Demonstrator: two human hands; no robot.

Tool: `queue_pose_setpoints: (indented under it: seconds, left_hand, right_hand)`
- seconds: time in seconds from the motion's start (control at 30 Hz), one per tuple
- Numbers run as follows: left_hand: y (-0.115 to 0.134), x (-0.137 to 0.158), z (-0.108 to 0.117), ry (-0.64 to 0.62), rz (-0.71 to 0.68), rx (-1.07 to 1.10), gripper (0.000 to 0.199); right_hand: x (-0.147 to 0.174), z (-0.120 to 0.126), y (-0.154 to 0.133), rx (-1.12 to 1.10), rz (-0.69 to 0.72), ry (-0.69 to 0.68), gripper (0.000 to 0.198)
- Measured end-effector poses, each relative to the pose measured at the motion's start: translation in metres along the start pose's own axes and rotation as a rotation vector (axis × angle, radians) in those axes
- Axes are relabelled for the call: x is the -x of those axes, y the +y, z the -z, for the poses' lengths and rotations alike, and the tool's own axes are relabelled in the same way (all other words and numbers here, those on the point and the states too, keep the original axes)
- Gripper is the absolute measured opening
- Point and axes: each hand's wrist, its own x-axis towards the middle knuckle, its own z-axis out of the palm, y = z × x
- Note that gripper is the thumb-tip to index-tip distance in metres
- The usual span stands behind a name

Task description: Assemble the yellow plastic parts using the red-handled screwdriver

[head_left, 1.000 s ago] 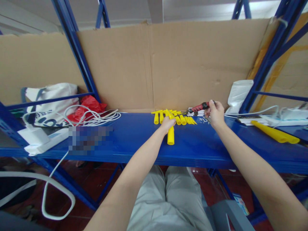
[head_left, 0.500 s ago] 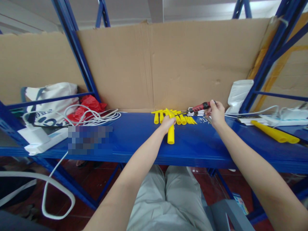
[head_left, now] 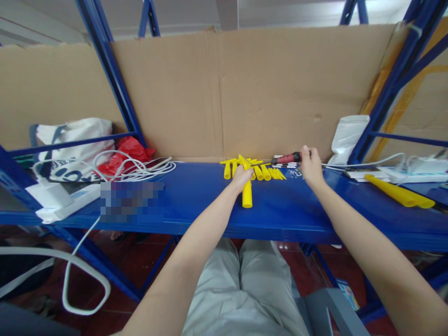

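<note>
My left hand (head_left: 241,176) is closed around a yellow plastic piece (head_left: 247,198), whose hollow round end faces me and whose tapered part shows beyond my fingers. In my right hand (head_left: 311,167) is the back end of a screwdriver (head_left: 289,158) with a red and black handle. Its thin shaft points left and meets the yellow piece beside my left fingers; the exact contact is hidden. Behind my left hand, several similar yellow pieces (head_left: 259,173) lie in a row. Small white bits (head_left: 297,173), perhaps screws, are scattered left of my right hand.
A blue metal bench (head_left: 196,198) backs onto a cardboard panel (head_left: 273,93). White cables (head_left: 140,170), a power strip (head_left: 70,203) and a cloth bag (head_left: 77,149) sit at left. Two long yellow pieces (head_left: 399,191) and a white pouch (head_left: 349,135) are at right.
My right hand has shifted slightly left and down, and its grip on the screwdriver's end has turned. The yellow piece in my left hand has moved slightly left and up.
</note>
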Motion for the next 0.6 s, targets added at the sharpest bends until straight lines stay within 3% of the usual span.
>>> queue_pose_setpoints:
  seconds: [0.1,0.3,0.47,0.6]
  left_hand:
    - [0.0,-0.001,0.001,0.023,0.0,-0.023,0.012]
    - [-0.005,-0.007,0.001,0.073,-0.09,-0.084,0.015]
    - [-0.012,-0.016,0.004,0.126,-0.138,-0.142,0.016]
    - [-0.013,-0.022,0.007,0.105,-0.173,-0.227,0.014]
  right_hand:
    - [-0.001,-0.002,0.002,0.07,0.013,0.065,0.04]
    - [-0.004,-0.008,0.003,-0.138,-0.18,-0.046,0.038]
    - [0.003,-0.01,-0.001,-0.131,-0.141,-0.096,0.05]
    - [0.006,-0.012,-0.004,-0.134,-0.174,-0.109,0.047]
